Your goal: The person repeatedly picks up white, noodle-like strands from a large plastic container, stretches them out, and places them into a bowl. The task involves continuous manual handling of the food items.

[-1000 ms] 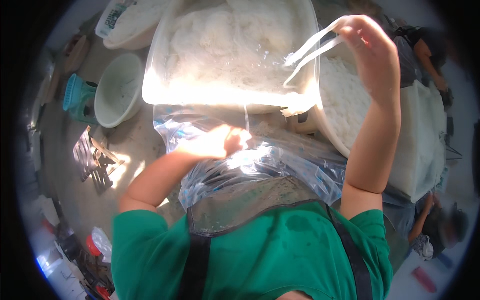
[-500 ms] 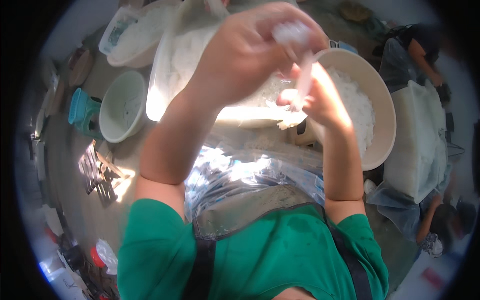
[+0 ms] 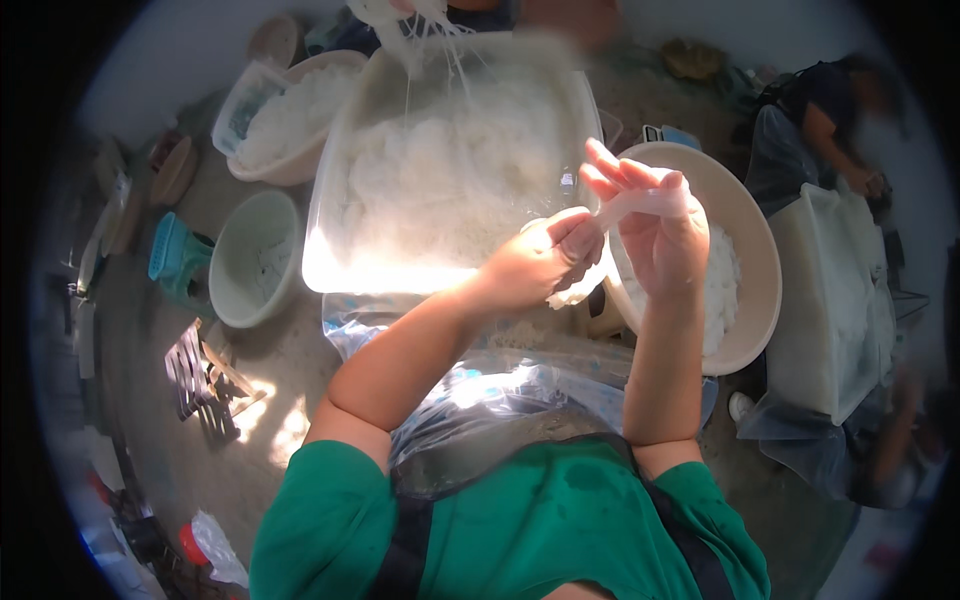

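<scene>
A slick, whitish translucent strand (image 3: 632,203) is drawn between my two hands, over the near right corner of a large white tub (image 3: 318,225). My left hand (image 3: 540,262) is closed round its left part, and a pale, frilly tail (image 3: 578,294) of it hangs out below the fist. My right hand (image 3: 662,235) is raised at the right, its thumb holding the other end while the remaining fingers point up and apart. Inside the tub lies a mass of similar white stringy material (image 3: 440,180) in cloudy liquid.
Right of the tub stands a cream basin (image 3: 762,260) with white pieces. Beyond is another white tub (image 3: 800,300), near a co-worker's arm (image 3: 835,150). Across from me, another person's hand lifts dripping strands (image 3: 425,25). To the left are a pale green basin (image 3: 222,270) and a teal stool (image 3: 172,250).
Both hands were blurred and higher or closer together. My left hand has come down, and the strand now stretches sideways to my right hand. Across the tub, strands have been raised.
</scene>
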The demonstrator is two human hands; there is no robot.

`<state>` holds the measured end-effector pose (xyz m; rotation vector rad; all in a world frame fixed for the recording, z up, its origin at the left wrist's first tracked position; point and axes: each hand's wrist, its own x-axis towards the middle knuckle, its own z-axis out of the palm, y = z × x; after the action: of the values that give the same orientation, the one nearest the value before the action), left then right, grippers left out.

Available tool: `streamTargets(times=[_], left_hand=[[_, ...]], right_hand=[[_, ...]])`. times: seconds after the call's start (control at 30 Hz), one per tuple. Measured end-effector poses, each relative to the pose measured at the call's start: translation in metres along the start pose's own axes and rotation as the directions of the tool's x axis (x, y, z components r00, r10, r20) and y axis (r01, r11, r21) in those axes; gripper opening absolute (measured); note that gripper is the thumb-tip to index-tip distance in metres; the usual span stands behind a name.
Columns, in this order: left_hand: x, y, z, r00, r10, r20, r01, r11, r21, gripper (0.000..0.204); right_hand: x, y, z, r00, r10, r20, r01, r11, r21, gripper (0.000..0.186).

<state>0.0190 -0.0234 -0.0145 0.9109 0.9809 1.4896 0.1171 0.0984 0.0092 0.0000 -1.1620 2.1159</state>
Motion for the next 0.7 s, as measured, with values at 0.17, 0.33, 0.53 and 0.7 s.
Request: streamTargets(times=[0.17, 0.33, 0.53, 0.7], left_hand=[[-0.002, 0.006, -0.021, 0.967, -0.170, -0.190, 0.171, 0.985, -0.009, 0.025], [0.010, 0.011, -0.024, 0.863, 0.501, -0.065, -0.096, 0.289, 0.952, 0.044], [0.012, 0.011, 0.006, 0.932, 0.280, -0.229, -0.151, 0.876, 0.458, 0.086], [0.011, 0.020, -0.012, 0.999, 0.042, -0.013, -0.033, 0.908, 0.418, 0.046]], right_hand=[[-0.002, -0.006, -0.020, 0.980, 0.198, -0.008, -0.157, 0.756, -0.635, 0.016], [-0.002, -0.006, 0.008, 0.910, 0.044, 0.412, 0.415, -0.110, -0.903, 0.003], [0.004, -0.009, 0.000, 0.931, -0.144, 0.334, 0.364, 0.335, -0.869, 0.002], [0.004, -0.011, -0.046, 0.972, -0.199, -0.121, 0.194, 0.980, -0.053, 0.012]])
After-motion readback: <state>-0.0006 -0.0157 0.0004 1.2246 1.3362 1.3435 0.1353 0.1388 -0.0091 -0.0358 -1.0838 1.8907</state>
